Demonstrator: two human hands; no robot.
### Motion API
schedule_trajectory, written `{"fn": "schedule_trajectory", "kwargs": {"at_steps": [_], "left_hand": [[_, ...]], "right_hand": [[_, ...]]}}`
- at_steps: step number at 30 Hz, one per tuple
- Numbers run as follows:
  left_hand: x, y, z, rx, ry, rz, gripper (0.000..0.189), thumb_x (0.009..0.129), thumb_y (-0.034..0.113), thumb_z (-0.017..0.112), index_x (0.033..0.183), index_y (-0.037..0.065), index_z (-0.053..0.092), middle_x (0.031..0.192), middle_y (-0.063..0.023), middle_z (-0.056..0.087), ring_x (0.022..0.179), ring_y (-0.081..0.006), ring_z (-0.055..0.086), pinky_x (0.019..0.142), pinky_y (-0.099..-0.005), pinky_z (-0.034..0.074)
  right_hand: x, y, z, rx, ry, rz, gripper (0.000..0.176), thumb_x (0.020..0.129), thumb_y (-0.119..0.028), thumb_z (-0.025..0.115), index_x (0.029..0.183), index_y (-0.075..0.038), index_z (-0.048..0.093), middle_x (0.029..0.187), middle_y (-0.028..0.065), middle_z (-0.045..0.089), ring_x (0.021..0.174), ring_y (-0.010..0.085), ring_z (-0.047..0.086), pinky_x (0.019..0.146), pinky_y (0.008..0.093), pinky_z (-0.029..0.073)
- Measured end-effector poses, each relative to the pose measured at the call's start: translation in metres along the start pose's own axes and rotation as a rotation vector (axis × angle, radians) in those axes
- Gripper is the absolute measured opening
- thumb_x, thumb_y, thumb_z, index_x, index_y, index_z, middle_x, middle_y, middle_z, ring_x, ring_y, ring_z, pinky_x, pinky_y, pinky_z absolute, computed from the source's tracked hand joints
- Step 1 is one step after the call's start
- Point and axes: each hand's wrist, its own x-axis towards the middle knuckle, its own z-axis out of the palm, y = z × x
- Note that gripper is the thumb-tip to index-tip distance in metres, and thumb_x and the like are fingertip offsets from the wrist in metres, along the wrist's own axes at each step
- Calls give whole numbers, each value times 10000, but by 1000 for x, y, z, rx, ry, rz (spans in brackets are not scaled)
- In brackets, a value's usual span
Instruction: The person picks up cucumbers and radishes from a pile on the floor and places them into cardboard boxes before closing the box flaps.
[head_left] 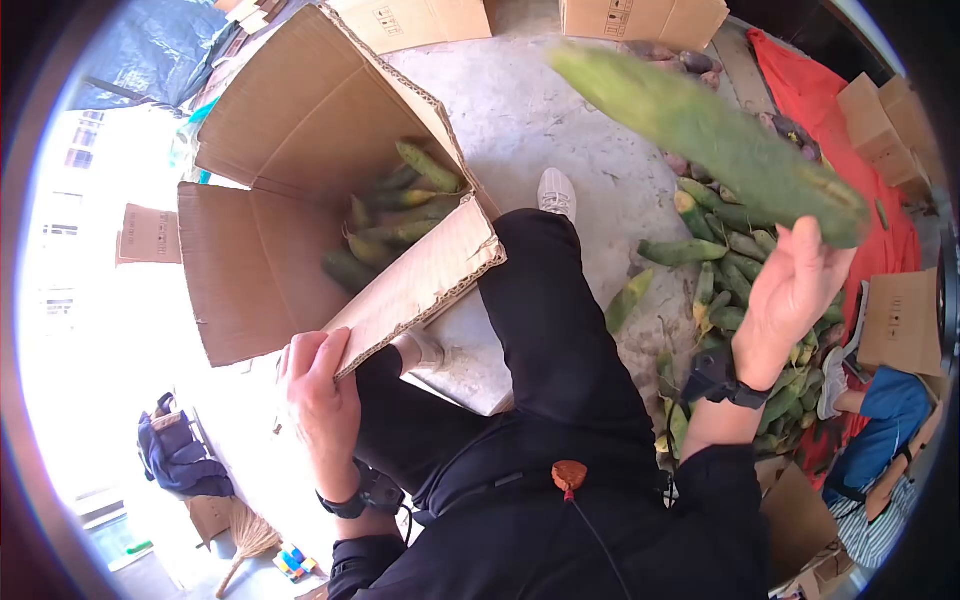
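Note:
My right hand (pixel 795 285) is raised at the right, its fingers closed round the thick end of a long green vegetable (pixel 700 125) that looks like a radish. The vegetable's paler, tapered end points up and left, slightly blurred. With my left hand (pixel 322 385) I grip the edge of a cardboard flap (pixel 410 290) on an open carton (pixel 290 110). Inside that carton lie several more green vegetables (pixel 400 230), some yellowish. Below and beyond my right hand, a large heap of similar green vegetables (pixel 735 265) covers the floor.
Purplish roots (pixel 695 62) lie behind the heap, near a red sheet (pixel 790 70). Other cartons (pixel 420 22) stand at the back and right. Another person's blue-clad leg (pixel 880 425) is at the far right. A straw broom (pixel 250 530) lies lower left.

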Motion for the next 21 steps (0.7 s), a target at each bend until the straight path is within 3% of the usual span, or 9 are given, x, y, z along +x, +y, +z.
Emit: {"fn": "schedule_trajectory", "kwargs": {"at_steps": [2, 3, 4, 8, 10, 13, 15, 16, 21], "left_hand": [[-1, 1, -2, 11, -12, -22, 246, 699, -53, 601, 931, 12, 652, 845, -120, 574, 804, -295, 574, 711, -368, 458], [-1, 3, -2, 25, -31, -40, 308, 653, -67, 580, 935, 30, 654, 868, -117, 577, 842, -310, 577, 735, -390, 468], [-1, 2, -1, 15, -46, -22, 308, 653, -67, 580, 935, 30, 654, 868, -117, 577, 842, -310, 577, 735, -390, 468], [-4, -4, 3, -22, -19, 13, 258, 699, -56, 606, 936, 35, 657, 860, -123, 585, 815, -305, 585, 715, -380, 462], [-4, -6, 6, -31, -6, 27, 247, 710, -54, 607, 938, 28, 657, 849, -129, 587, 805, -304, 586, 707, -378, 452], [-4, -8, 6, -30, -13, 43, 240, 715, -51, 607, 941, 17, 652, 843, -128, 588, 796, -305, 583, 717, -374, 443], [-4, -6, 6, -22, -4, 54, 237, 724, -54, 602, 948, 12, 645, 839, -130, 585, 788, -308, 577, 729, -368, 440], [-5, -5, 5, -37, -4, 61, 237, 724, -54, 602, 948, 12, 645, 839, -130, 585, 788, -308, 577, 729, -368, 440], [-7, -9, 8, -75, -17, 52, 229, 759, -57, 589, 975, 1, 639, 826, -130, 564, 761, -288, 570, 700, -351, 447]], "right_hand": [[4, -16, 41, 188, -88, -77, 422, 752, -39, 673, 1136, 26, 511, 1110, 144, 585, 1017, 228, 584, 922, 393, 456], [-1, -22, 51, 81, -231, -43, 429, 839, -70, 595, 1233, 22, 453, 1201, 155, 535, 1039, 227, 557, 954, 427, 425], [-7, -27, 69, 60, -216, -42, 429, 839, -70, 595, 1233, 22, 453, 1201, 155, 535, 1039, 227, 557, 954, 427, 425], [-20, -26, 161, -107, -449, -291, 504, 591, -84, 779, 1033, -10, 550, 980, 122, 593, 913, 287, 593, 702, 376, 476], [-36, -9, 185, -189, -340, -410, 431, 610, -70, 754, 988, -48, 549, 937, 113, 581, 895, 312, 575, 702, 380, 473], [-35, 24, 140, -243, -296, -452, 402, 627, -64, 738, 982, -46, 551, 917, 122, 584, 858, 302, 577, 713, 388, 472], [-41, 36, 100, -295, -312, -112, 326, 673, -40, 702, 964, -33, 555, 908, 119, 587, 827, 286, 574, 728, 364, 467], [-43, 46, 79, -397, -348, -125, 303, 685, -20, 690, 958, -31, 557, 893, 113, 587, 814, 286, 571, 725, 357, 467], [-95, 98, -31, -877, -534, 219, 279, 744, -83, 667, 1006, -46, 577, 954, 104, 589, 917, 268, 560, 786, 364, 455]]}}
